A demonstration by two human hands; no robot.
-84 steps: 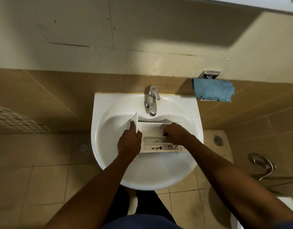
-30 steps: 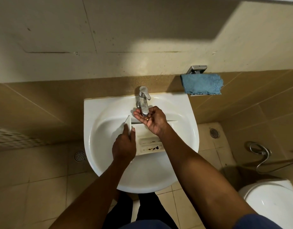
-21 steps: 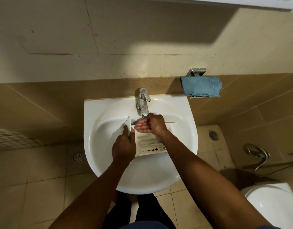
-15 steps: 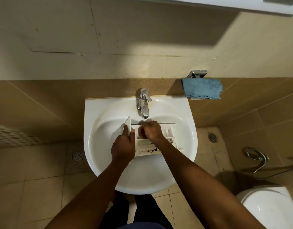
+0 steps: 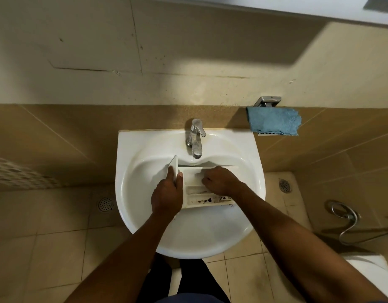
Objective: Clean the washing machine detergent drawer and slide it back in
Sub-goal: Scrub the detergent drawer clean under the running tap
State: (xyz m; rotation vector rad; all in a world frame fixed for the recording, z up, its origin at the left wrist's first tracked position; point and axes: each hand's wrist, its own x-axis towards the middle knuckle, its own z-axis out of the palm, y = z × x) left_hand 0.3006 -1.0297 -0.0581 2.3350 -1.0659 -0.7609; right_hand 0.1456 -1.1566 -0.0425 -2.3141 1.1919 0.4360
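Beige tiles cover the bathroom wall and floor around a white sink [image 5: 123,193] at mid-frame. Inside its basin, just below the faucet [image 5: 195,138], lies the white detergent drawer [image 5: 189,178], its long side running left to right. Dark stains [image 5: 205,201] spot its lowest compartment. The left hand [image 5: 166,195] grips the drawer's upright front panel at the left end, fingers on one face and thumb on the other. The right hand [image 5: 220,180] sits in the upper compartment with its fingers curled under; whether they hold anything cannot be told, and the hand hides that compartment's floor. A blue cloth [image 5: 273,121] hangs at upper right. A toilet [image 5: 367,265] is cut off at lower right.
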